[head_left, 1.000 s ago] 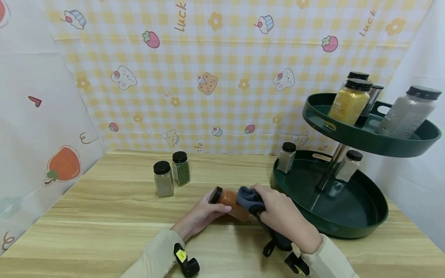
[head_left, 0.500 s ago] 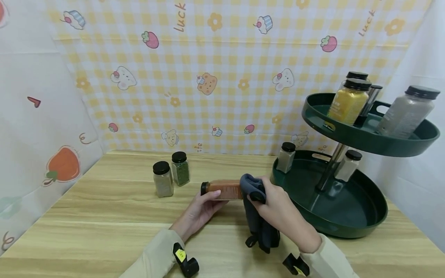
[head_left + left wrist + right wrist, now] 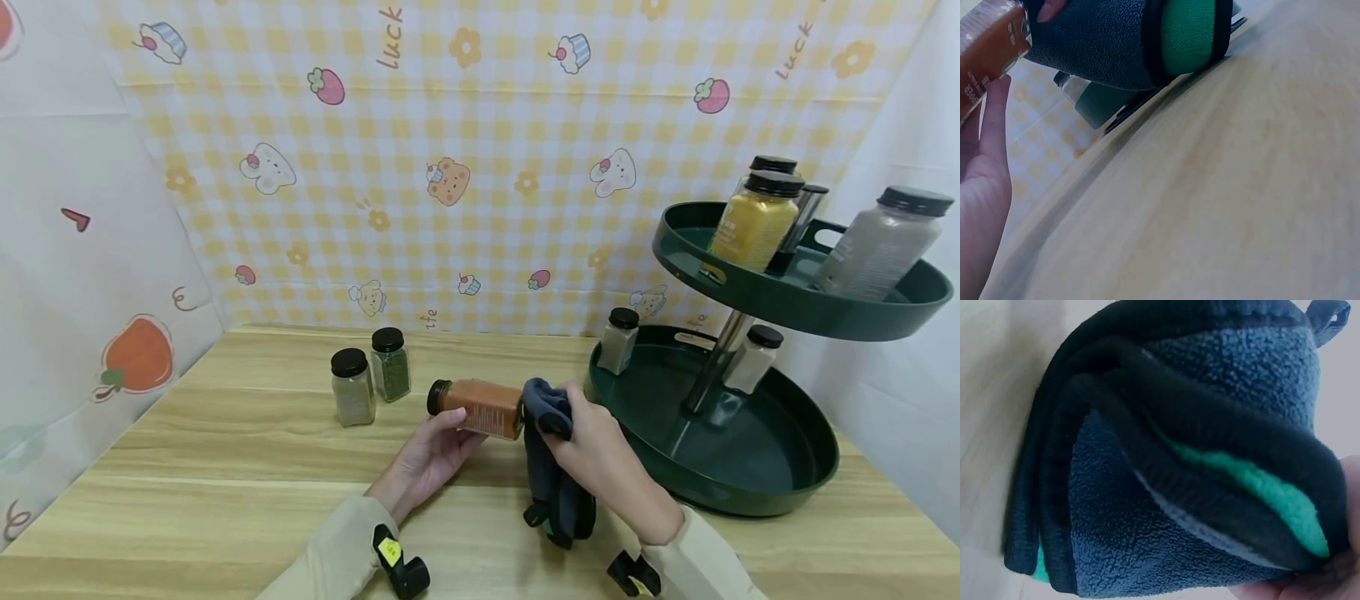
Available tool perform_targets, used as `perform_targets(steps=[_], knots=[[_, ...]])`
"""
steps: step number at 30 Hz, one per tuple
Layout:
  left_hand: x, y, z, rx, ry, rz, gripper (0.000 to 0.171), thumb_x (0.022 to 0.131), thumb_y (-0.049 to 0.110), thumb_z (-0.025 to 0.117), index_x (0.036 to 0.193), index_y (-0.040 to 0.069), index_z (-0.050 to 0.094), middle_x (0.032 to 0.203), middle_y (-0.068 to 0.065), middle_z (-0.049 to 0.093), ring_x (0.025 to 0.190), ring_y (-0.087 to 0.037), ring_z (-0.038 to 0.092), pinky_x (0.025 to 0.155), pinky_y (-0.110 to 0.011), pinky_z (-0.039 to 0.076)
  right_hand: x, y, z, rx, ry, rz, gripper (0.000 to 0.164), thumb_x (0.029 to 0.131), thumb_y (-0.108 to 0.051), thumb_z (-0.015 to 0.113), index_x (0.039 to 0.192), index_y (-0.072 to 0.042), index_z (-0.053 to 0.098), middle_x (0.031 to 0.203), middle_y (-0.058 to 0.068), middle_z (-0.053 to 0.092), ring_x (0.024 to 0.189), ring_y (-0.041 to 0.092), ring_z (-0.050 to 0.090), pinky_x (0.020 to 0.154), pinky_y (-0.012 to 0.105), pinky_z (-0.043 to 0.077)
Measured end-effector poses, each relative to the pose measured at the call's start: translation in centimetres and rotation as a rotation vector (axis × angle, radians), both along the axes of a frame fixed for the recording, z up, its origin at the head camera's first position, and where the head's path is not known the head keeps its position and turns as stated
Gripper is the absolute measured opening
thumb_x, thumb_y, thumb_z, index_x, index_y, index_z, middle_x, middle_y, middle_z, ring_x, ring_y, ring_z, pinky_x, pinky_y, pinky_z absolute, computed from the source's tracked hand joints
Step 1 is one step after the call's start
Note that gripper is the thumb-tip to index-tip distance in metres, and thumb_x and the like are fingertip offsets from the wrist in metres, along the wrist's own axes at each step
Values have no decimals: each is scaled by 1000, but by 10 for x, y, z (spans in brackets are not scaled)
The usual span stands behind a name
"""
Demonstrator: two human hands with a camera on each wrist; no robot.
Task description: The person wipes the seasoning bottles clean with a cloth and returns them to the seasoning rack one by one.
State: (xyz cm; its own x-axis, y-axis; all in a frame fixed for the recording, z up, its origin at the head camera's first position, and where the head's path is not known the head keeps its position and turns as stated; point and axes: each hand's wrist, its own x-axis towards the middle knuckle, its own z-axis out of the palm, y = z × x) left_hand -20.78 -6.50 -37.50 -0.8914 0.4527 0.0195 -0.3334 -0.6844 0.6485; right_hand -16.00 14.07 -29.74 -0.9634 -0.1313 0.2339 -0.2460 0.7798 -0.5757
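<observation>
My left hand grips a spice jar of orange-brown powder. It lies on its side in the air, black lid to the left. At its base end, my right hand pinches a folded grey-blue cloth whose lower part hangs down. In the head view the cloth is at the base's edge; whether they touch, I cannot tell. The left wrist view shows the jar beside the cloth, with its green underside. In the right wrist view, black-edged folds of cloth hide the jar.
Two black-lidded jars, one pale and one green, stand on the wooden table to the left. At the right, a dark green two-tier tray holds small jars below and larger ones, including a yellow jar, above.
My left hand has turned the jar from a downward slant to nearly level. My right hand has moved the cloth from the jar's side to its base end; more cloth hangs down.
</observation>
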Motion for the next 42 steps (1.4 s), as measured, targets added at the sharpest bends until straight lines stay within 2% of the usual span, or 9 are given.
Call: perform_targets(steps=[7, 13, 24, 30, 37, 42], knots=[[0, 1, 0, 16, 3, 7, 45, 86, 8, 53, 127, 18, 38, 124, -6, 41, 108, -15, 51, 97, -28, 44, 9, -7, 4, -70, 26, 18, 38, 83, -13, 68, 115, -8, 48, 97, 16, 66, 77, 18, 66, 64, 31, 53], [-1, 0, -1, 25, -8, 10, 43, 89, 13, 52, 129, 18, 38, 123, -6, 46, 106, -14, 55, 97, -28, 44, 16, -11, 9, -88, 65, 47, 35, 81, -11, 70, 110, -10, 50, 95, 13, 66, 77, 15, 66, 64, 30, 53], [-1, -1, 0, 4, 9, 2, 45, 90, 15, 50, 132, 15, 34, 120, -6, 49, 105, -14, 57, 95, -27, 45, 0, -1, -5, -8, 52, 33, 34, 82, -10, 68, 110, -7, 48, 89, 17, 65, 68, 17, 63, 57, 29, 49], [-1, 0, 0, 6, 3, 4, 44, 91, 15, 49, 132, 16, 34, 121, -6, 47, 104, -14, 57, 95, -26, 45, 6, -3, -1, -10, 60, 62, 34, 82, -7, 68, 109, -11, 49, 88, 12, 63, 67, 12, 59, 56, 26, 46], [-1, -1, 0, 23, -19, 18, 43, 91, 16, 48, 131, 16, 32, 121, -6, 45, 102, -14, 58, 95, -26, 45, 19, -10, 12, 3, 102, 95, 48, 76, 4, 67, 116, -16, 49, 97, 10, 61, 78, 16, 56, 65, 29, 46], [-2, -2, 0, 19, -5, 1, 42, 92, 17, 48, 131, 16, 32, 120, -5, 47, 103, -13, 57, 95, -26, 45, 14, -8, 8, 2, 121, 81, 51, 74, 8, 66, 118, -12, 49, 103, 15, 62, 84, 20, 60, 70, 34, 49]])
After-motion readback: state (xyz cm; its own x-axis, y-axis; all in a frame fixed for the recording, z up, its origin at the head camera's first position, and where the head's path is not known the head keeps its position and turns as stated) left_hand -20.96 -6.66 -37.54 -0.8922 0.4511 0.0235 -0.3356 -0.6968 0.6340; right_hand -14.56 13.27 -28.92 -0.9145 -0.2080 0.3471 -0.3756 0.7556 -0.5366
